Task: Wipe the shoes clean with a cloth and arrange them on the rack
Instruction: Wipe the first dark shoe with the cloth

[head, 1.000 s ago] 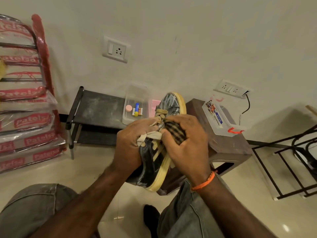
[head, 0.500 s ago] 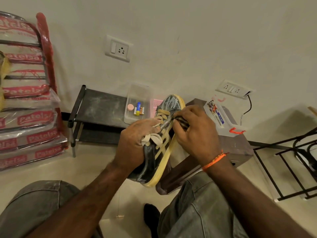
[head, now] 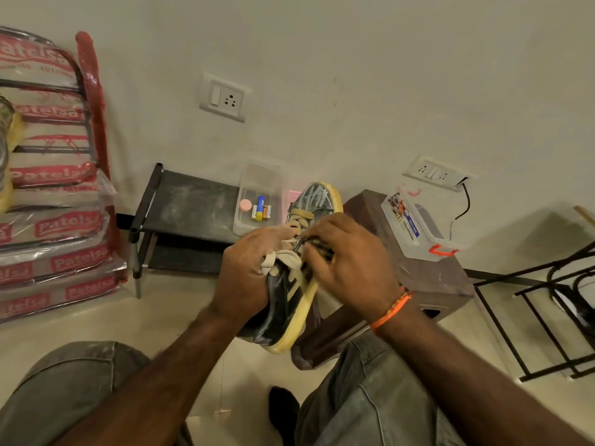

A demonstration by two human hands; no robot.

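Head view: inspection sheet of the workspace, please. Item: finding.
Surface: pale tiled floor; brown stool behind the hands.
Job's things: black shoe with yellowed sole, held in the air; checked cloth on its laces; low black rack, no shoes seen on it.
Clutter: clear box of batteries on the rack; clear tub on the stool.
Hands: left hand grips the shoe; right hand presses the cloth, blurred.
Cables: black cable from the wall socket.
Surroundings: wrapped chairs left; black metal frame right.

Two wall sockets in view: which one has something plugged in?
The lower socket at right, above the brown stool: a black cable hangs from its right end. The upper socket is bare.
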